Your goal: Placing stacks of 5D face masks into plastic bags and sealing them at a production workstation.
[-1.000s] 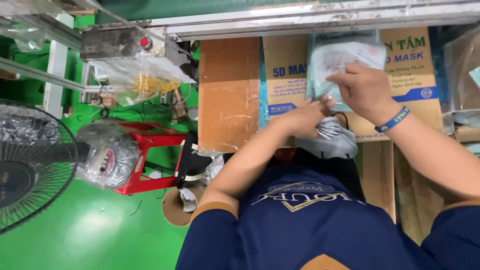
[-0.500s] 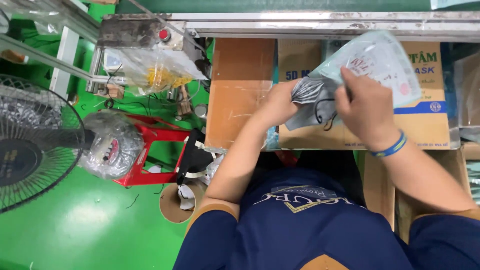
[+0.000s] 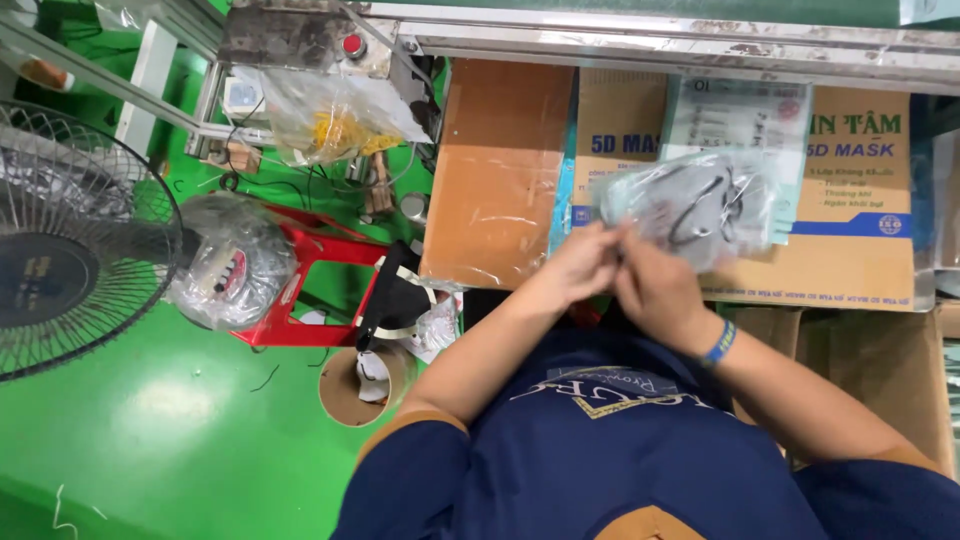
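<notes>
Nearest the camera, the person's dark blue shirt is filling the lower frame, with both forearms reaching toward twelve o'clock. The left hand and the right hand are meeting just above the chest, fingertips pressed close together and pinching the near edge of a clear plastic pouch that is holding grey face masks; a blue wristband is circling the right wrist. The pouch is lying tilted toward one o'clock from the hands, hanging over a printed cardboard carton. At eleven o'clock from the hands a plain brown carton is standing beside it. Out at nine o'clock, on the green floor, a red stool is carrying a bundle in clear wrap, and a fan is sitting at the left edge. Farthest, along twelve o'clock, a metal rail is running across the frame.
</notes>
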